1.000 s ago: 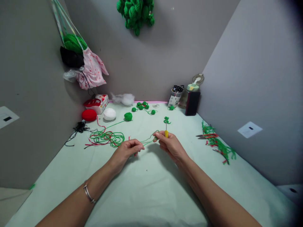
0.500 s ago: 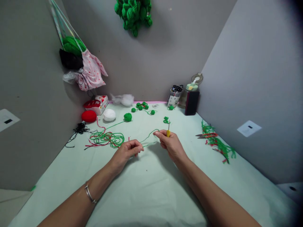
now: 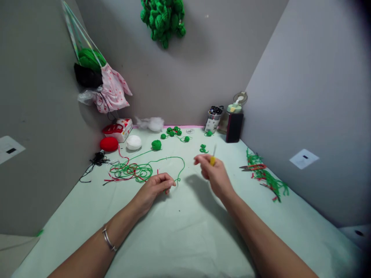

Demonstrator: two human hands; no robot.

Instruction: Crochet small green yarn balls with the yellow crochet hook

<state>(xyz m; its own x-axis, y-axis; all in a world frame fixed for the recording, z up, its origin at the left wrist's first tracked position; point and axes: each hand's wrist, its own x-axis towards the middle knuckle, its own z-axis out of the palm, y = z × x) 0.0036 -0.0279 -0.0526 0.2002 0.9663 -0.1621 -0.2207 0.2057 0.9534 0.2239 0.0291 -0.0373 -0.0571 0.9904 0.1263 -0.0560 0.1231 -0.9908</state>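
My left hand (image 3: 155, 187) rests on the pale green table cover (image 3: 185, 239), fingers pinched on the end of a green yarn strand (image 3: 174, 160) that arcs back to a tangle of green and red yarn (image 3: 130, 170). My right hand (image 3: 216, 174) hovers a little to the right, blurred by motion, closed around a yellow-handled crochet hook (image 3: 213, 158) that points up. The yarn no longer reaches my right hand. A small green crocheted piece (image 3: 203, 148) lies just beyond the hook.
Red (image 3: 109, 144), white (image 3: 134, 142) and green (image 3: 156, 144) yarn balls lie at the back left, near a box (image 3: 118, 128). Small green crocheted balls (image 3: 174, 132), a cup (image 3: 213, 119) and a bottle (image 3: 235, 120) stand by the back wall. Scissors and yarn scraps (image 3: 262, 173) lie right.
My right hand let the green strand go and moved right and up with the hook. The strand fell slack into a loop on the table. My left hand stayed put.
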